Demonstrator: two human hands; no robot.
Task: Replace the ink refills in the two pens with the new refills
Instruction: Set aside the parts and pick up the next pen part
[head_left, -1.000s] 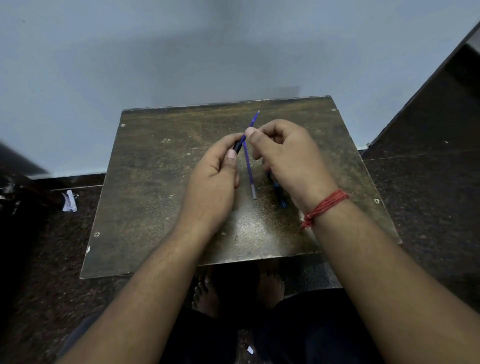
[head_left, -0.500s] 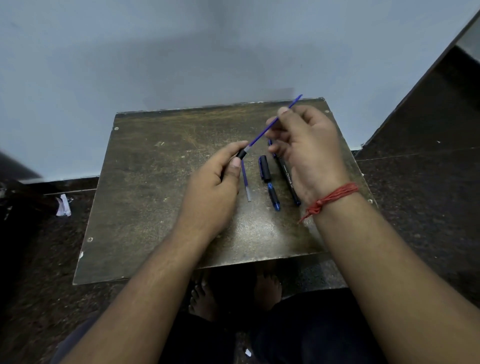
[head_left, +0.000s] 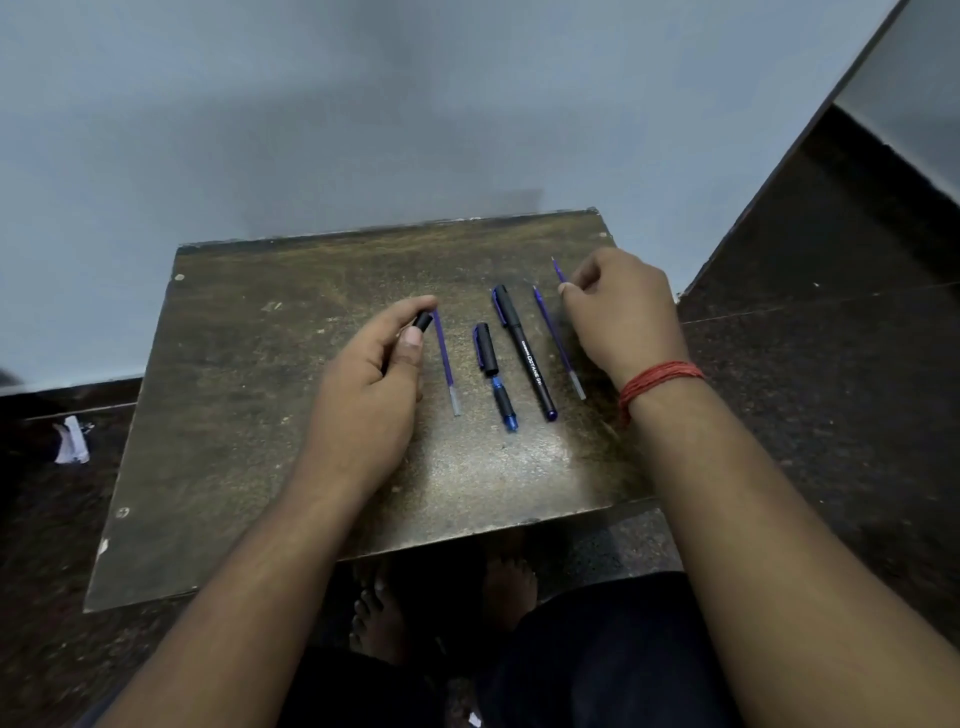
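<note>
My left hand (head_left: 374, 384) grips a black pen barrel (head_left: 423, 322), only its open end showing past my thumb. My right hand (head_left: 623, 317) pinches a blue refill (head_left: 557, 270) low over the table's right side, its tip pointing away from me. On the table (head_left: 234, 415) lie a blue refill (head_left: 447, 364) just right of my left hand, a black cap (head_left: 485, 348) with a blue-and-black grip section (head_left: 504, 405) below it, a whole capped black pen (head_left: 524, 351), and another blue refill (head_left: 558, 343) beside my right hand.
The small worn brown table stands against a pale wall (head_left: 363, 130). Dark stone floor (head_left: 831, 415) surrounds it, with a crumpled white paper scrap (head_left: 72, 441) at the left. My bare feet (head_left: 441, 603) show under the table's near edge.
My right hand has pulled the refill out of the barrel and carried it right and down to the table's right side. My left hand still holds the barrel.
</note>
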